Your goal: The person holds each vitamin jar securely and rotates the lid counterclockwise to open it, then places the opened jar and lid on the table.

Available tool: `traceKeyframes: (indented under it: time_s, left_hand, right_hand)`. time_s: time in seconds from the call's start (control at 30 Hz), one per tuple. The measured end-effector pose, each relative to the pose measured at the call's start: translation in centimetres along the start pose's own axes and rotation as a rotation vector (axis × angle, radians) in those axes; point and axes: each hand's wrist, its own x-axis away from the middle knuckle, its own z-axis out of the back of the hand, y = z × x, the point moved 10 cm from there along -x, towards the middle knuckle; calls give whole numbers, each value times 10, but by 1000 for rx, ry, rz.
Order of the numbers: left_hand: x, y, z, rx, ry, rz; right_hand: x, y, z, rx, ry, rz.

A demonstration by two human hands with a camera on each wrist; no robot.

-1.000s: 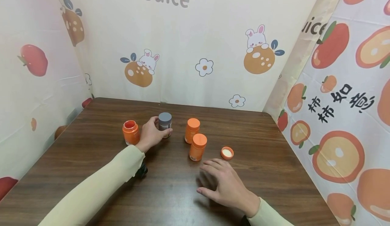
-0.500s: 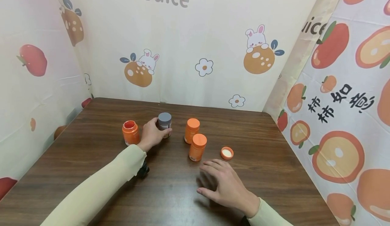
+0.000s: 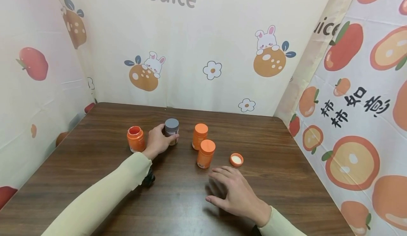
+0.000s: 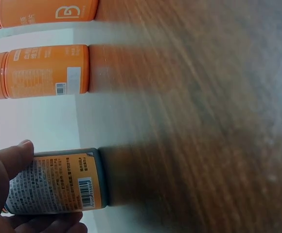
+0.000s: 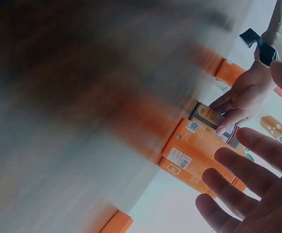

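My left hand (image 3: pixel 158 141) grips a grey-lidded bottle (image 3: pixel 172 125) that stands upright toward the back of the table. In the left wrist view its label (image 4: pixel 58 184) shows dense print and a barcode, with the thumb on one side and fingers on the other. Just left of that hand is an orange bottle without a lid (image 3: pixel 136 141). Two orange bottles with lids on, a rear one (image 3: pixel 200 133) and a front one (image 3: pixel 206 154), stand to the right. My right hand (image 3: pixel 236 193) is spread with nothing in it, close to the front orange bottle.
An orange lid (image 3: pixel 236 160) lies inner side up on the brown wooden table (image 3: pixel 270 151), beyond the right hand. A printed fruit curtain (image 3: pixel 190 45) hangs behind the table's back edge, with more curtain at both sides.
Hardly anything differs. The view shifts very slightly; the left hand keeps its hold on the grey-lidded bottle and the right hand stays where it was.
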Motion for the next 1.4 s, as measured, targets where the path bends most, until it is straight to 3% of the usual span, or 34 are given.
traceKeyframes:
  time_s: [1.4]
  left_hand:
    - [37,16,3,-9,-37,-91]
  right_hand:
    - [0,1,0,-12,6,-5]
